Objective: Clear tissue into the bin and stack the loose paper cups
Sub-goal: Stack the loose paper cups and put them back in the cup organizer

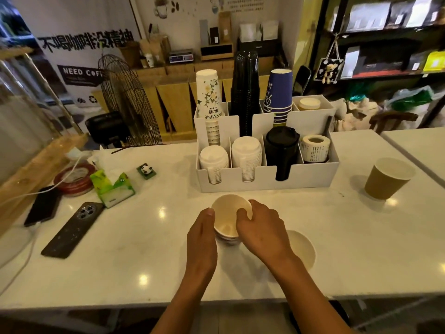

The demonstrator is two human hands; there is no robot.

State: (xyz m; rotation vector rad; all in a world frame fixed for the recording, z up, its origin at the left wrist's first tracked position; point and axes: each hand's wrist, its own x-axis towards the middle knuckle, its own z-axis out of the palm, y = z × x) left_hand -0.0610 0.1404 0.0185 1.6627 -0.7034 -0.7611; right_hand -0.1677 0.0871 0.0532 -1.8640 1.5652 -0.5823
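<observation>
White paper cups are mostly nested now, stack [227,227] on the table [120,261] with left hand [202,239] flat against it and right hand [260,227] fingers pinching the rim. Another white cup [302,249] beside it and a brown cup [387,178] farther right look unstacked; can't see any loose tissue or bin.

Open counter in front, clutter at the back and left

The white counter [349,249] lies bare right of the hands up to the brown paper cup [387,178]; the white cup organizer [265,183] blocks the far side, a low white cup [302,249] sits just beside the right wrist, and the tissue pack [112,188] and phones [72,230] crowd the left.
</observation>
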